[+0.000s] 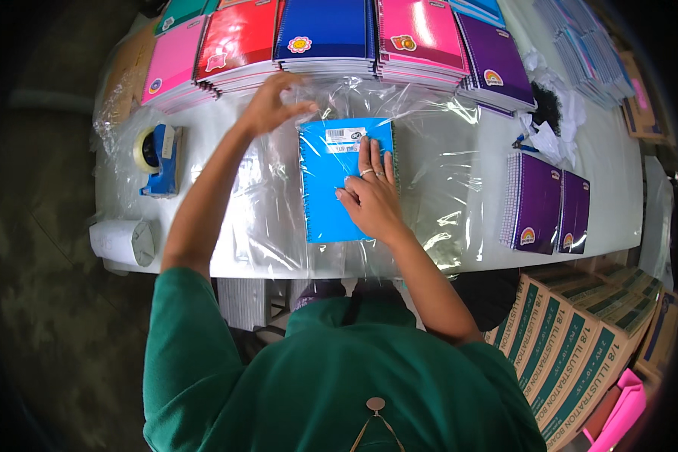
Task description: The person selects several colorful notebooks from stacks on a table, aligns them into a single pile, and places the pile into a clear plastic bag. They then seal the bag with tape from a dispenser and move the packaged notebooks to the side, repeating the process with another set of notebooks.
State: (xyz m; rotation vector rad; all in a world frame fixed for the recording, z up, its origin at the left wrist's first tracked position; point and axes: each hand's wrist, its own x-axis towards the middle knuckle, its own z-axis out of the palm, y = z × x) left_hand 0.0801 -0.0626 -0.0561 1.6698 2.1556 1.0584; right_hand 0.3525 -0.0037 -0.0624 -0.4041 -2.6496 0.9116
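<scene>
A light blue spiral notebook lies back-side up on a sheet of clear plastic wrap spread over the white table. My right hand presses flat on the notebook, fingers spread, a ring on one finger. My left hand is above the notebook's far left corner, fingers pinching the edge of the plastic wrap and lifting it.
Stacks of spiral notebooks in pink, red, dark blue, magenta and purple line the far edge. Two purple notebooks lie at right. A blue tape dispenser and a white roll sit at left. Cardboard boxes stand at lower right.
</scene>
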